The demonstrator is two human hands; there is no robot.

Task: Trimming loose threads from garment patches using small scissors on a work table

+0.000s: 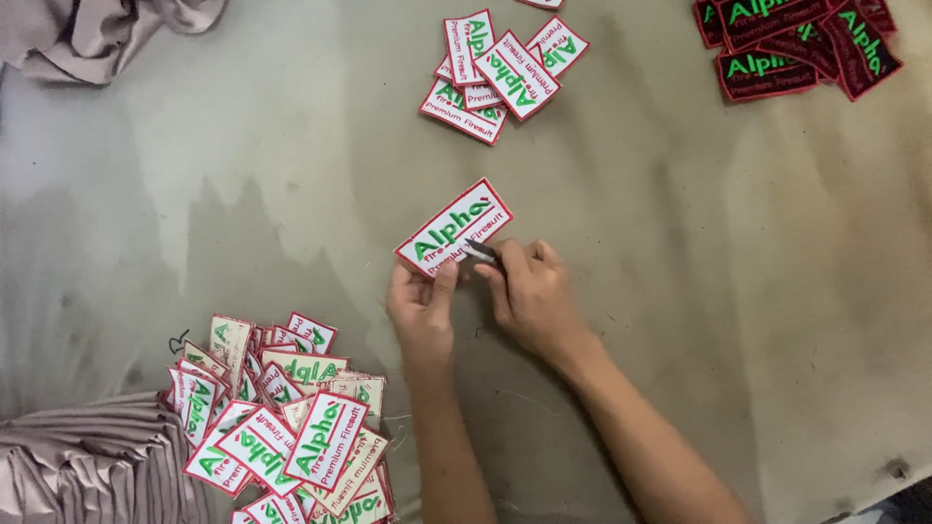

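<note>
While the left hand (420,309) is pinching the near edge of a white patch with a red border (454,228), thumb pressing up on its lower rim, the right hand (529,291) is closing its fingers around a small dark tool (480,249) whose tip is touching the patch's near right part. Both hands are working close together, almost touching, near the middle of the worn grey-green table (680,243). The patch is lying tilted, its right corner pointing far. Bare table is stretching wide to the right of the hands and to their left. A heap of white patches (291,437) is crowding the near left, just beside folded beige cloth (87,466) at the near left edge. A smaller pile of white patches (500,73) is sitting far, well apart, and dark patches (796,44) are lying at the far right corner. More crumpled cloth (97,34) is bunching at the far left.
</note>
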